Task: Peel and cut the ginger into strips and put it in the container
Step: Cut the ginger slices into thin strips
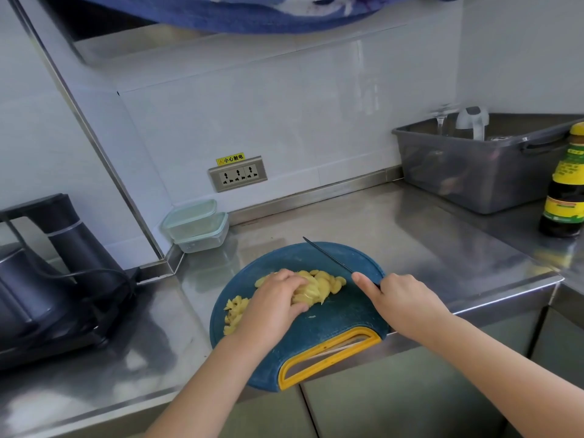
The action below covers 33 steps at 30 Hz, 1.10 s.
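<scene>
Far left of the cutting board, a black appliance sits on the steel counter with its cord trailing toward the board. Behind the board and to its left, 2 clear containers with pale green rims are stacked in the wall corner, well apart from the board. A 3-outlet socket is on the wall behind the board.

On the board's left part lies a small heap of cut strips. My left hand is just beside it, fingers curled down over the ginger slices at the board's middle and holding them in place. It hides the left end of the pile.

Right of the slices and apart from them is the knife, its dark blade pointing past the board's far edge. My right hand is wrapped around the handle at the board's right rim, forefinger stretched along the spine. The board's yellow handle juts over the counter edge.

Far right of the board, a grey tub stands at the back, with a dark bottle beside it.
</scene>
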{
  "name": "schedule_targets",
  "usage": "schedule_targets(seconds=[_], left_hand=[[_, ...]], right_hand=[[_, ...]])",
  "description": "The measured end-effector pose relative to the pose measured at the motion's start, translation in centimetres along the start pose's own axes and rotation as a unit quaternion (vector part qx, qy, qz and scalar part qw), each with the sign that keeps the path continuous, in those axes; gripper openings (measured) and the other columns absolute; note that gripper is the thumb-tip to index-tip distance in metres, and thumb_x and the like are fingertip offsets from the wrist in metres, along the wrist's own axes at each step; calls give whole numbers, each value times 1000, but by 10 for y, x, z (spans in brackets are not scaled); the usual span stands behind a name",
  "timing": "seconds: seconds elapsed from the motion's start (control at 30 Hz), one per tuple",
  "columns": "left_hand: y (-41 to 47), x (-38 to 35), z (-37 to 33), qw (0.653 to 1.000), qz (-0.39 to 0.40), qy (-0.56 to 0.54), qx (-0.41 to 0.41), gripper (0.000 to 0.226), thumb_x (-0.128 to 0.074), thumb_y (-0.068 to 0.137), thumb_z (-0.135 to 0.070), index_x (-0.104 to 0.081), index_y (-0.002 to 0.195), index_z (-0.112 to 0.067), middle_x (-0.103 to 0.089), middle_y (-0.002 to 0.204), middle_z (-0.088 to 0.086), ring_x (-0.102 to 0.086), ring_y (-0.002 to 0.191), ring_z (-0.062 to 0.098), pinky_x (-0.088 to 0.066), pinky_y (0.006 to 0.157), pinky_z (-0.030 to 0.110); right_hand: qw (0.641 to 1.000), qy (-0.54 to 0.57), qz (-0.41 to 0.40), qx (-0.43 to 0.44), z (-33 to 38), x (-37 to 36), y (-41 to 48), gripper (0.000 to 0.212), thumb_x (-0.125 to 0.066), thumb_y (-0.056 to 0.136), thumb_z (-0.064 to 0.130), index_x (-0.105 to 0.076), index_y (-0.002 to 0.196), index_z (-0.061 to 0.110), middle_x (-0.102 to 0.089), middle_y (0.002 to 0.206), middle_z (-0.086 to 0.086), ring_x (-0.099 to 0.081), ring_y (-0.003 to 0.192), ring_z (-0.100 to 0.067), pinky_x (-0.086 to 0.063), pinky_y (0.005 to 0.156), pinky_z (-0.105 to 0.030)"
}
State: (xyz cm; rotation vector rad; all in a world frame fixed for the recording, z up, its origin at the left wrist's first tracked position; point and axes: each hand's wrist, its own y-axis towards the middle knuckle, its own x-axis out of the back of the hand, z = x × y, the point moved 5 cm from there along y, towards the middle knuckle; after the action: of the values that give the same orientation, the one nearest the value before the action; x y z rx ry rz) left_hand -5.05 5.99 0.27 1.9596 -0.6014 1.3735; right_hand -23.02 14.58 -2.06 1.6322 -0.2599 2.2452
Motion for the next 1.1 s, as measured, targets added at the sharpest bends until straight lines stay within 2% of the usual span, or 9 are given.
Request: schedule_targets(seconds=[0.1, 0.23, 0.4, 0.6, 0.67, 0.77, 0.83, 0.9, 1.1], left_hand=[[-1, 1, -1, 1000, -6, -2, 0, 30, -66, 87, -28, -60, 115, -22, -51, 119, -12, -47, 110, 6, -30, 87, 11], [8, 3, 0, 997, 53, -32, 36, 52, -69, 84, -28, -48, 131, -25, -46, 121, -8, -45, 99, 4, -37, 86, 16], [15, 7, -1, 994, 93, -30, 50, 44, -73, 80, -28, -50, 117, -27, -43, 119, -6, -47, 101, 8, -41, 85, 22], [1, 9, -2, 994, 67, -58, 56, 28, -73, 79, -33, -48, 91, -31, -50, 94, -16, -49, 81, 0, -35, 63, 14], [-8, 11, -1, 989, 60, -110, 76, 28, -74, 78, -36, -51, 93, -33, -52, 94, -17, -51, 82, 0, -37, 65, 14], [-23, 19, 7, 972, 39, -201, 116, 28, -73, 79, -38, -56, 100, -32, -61, 98, -13, -57, 85, 0, -41, 70, 13], [-36, 22, 16, 954, 56, -251, 153, 24, -69, 83, -38, -59, 102, -28, -65, 93, -9, -58, 75, 1, -45, 67, 14], [-51, 21, 24, 943, 89, -262, 183, 17, -64, 87, -38, -63, 98, -25, -65, 79, -7, -56, 64, 1, -47, 63, 15], [-68, 15, 28, 942, 64, -232, 234, 21, -61, 89, -42, -65, 100, -24, -59, 74, -11, -53, 61, 1, -44, 62, 16]], right_hand=[[1000, 18, 5, -10, 0, 3, -4, 78, -14, 95, 62, -55, 100, -4, -45, 67, 0, -49, 62, -15, -41, 58, -26], [999, 29, 5, -30, 4, 5, -6, 62, -14, 99, 52, -52, 131, 15, -40, 67, 3, -39, 52, -8, -28, 41, -23], [998, 55, 4, -32, 2, 9, -9, 77, -16, 94, 65, -49, 85, -4, -46, 66, 1, -49, 67, -17, -43, 67, -31], [997, 72, 14, -26, 6, 13, -14, 70, -15, 93, 65, -52, 80, 7, -48, 67, 0, -53, 72, -20, -45, 69, -32], [994, 100, 17, -35, 8, 16, -18, 69, -15, 94, 64, -56, 88, 9, -48, 68, -1, -53, 72, -19, -44, 67, -30], [973, 190, 39, -125, 1, 17, -19, 51, -28, 103, 41, -39, 138, 5, -46, 80, -5, -51, 74, -19, -42, 64, -26], [959, 234, 66, -145, 0, 27, -17, 56, -29, 100, 50, -54, 108, 1, -49, 70, -7, -52, 62, -19, -42, 56, -26], [951, 263, 117, -115, 4, 43, -23, 61, -28, 94, 64, -47, 69, 11, -43, 50, -3, -42, 39, -16, -37, 41, -23], [924, 211, 307, -93, 24, 61, -56, 61, -34, 88, 72, -42, 61, 17, -36, 46, 1, -32, 36, -14, -34, 38, -22]])
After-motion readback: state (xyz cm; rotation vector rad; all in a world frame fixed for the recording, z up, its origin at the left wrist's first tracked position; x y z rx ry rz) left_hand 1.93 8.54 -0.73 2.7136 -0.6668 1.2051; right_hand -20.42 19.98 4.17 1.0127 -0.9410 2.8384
